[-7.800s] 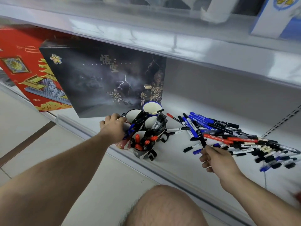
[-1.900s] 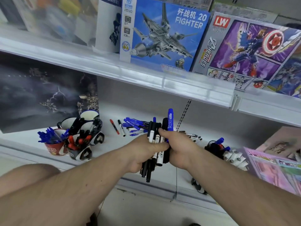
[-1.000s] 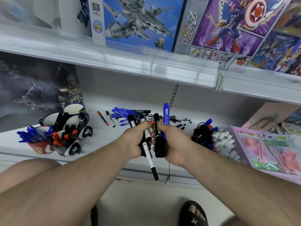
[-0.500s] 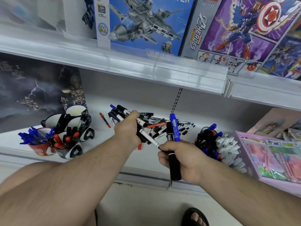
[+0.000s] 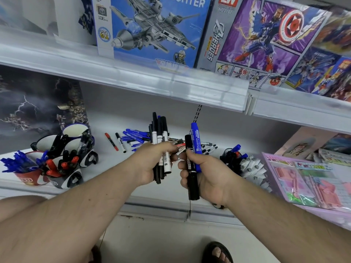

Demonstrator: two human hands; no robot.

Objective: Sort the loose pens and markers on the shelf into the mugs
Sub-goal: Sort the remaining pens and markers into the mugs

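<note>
My left hand (image 5: 152, 164) grips an upright bundle of black pens (image 5: 159, 133) in front of the shelf. Beside it, my right hand (image 5: 205, 173) holds two thick markers upright, a black marker (image 5: 190, 179) and a blue marker (image 5: 195, 141). Loose blue, black and red pens (image 5: 133, 136) lie on the white shelf (image 5: 106, 168) behind my hands. A cluster of mugs (image 5: 57, 164) stands at the left: a red mug of blue pens (image 5: 28, 177), a mug with red markers (image 5: 64, 179), and others with black markers.
A second heap of pens and white-capped markers (image 5: 245, 162) lies right of my right hand. A pink packaged item (image 5: 311, 185) sits at far right. A dark poster box (image 5: 38, 103) stands behind the mugs. Toy boxes (image 5: 152, 29) fill the upper shelf.
My left hand has swung its bundle of black pens from slanted to upright and drawn closer to my right hand. The right hand still holds the two thick markers.
</note>
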